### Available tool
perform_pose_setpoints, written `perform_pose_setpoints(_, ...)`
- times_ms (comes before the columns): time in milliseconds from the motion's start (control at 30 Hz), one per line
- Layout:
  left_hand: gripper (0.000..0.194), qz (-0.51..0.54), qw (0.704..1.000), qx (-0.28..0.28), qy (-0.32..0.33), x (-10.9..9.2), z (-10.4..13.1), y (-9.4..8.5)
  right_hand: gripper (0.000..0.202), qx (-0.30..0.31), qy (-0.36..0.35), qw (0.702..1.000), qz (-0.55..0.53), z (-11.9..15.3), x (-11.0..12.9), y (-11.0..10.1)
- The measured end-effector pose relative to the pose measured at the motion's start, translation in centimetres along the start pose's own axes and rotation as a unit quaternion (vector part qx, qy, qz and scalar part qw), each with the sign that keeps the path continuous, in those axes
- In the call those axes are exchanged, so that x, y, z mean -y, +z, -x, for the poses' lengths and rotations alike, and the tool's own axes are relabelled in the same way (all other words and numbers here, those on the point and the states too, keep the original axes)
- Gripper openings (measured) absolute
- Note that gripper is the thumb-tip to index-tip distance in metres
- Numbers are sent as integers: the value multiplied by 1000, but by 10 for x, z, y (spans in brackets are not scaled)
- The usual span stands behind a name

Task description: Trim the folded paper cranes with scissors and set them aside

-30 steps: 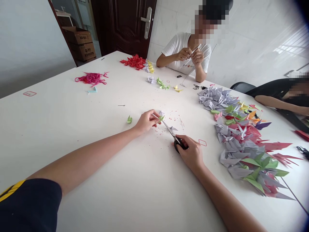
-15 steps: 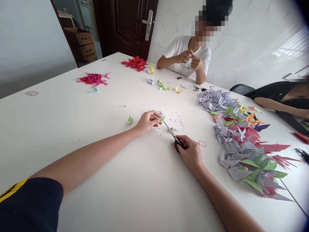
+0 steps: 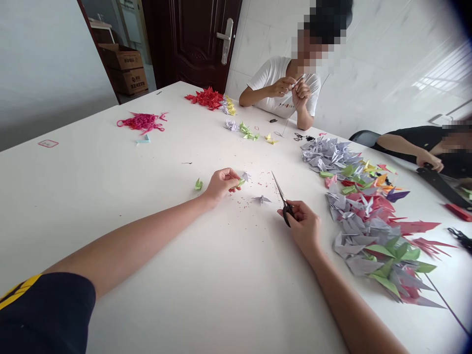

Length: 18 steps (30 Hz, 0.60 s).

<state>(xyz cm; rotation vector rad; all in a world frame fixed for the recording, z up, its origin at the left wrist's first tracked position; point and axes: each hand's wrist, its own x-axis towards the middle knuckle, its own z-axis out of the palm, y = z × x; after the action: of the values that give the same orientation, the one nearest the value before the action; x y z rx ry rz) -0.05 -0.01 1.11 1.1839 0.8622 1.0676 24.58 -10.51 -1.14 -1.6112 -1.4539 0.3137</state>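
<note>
Head view: scissors (image 3: 280,196) now off green crane (image 3: 241,182).

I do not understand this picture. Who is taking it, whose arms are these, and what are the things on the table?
A camera worn on a person's head looks down at that person's own arms. The left hand pinches a small green paper piece. The right hand holds scissors, blades shut. A grey folded paper bird lies between them on the white table. A big heap of folded paper birds lies on the right. Two other people sit opposite.
</note>
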Motion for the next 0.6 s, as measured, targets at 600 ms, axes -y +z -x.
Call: perform_pose_setpoints(600, 34, -22, 998, 44, 46, 13, -5, -3, 22, 36, -125, 991, 46, 8, 17, 2)
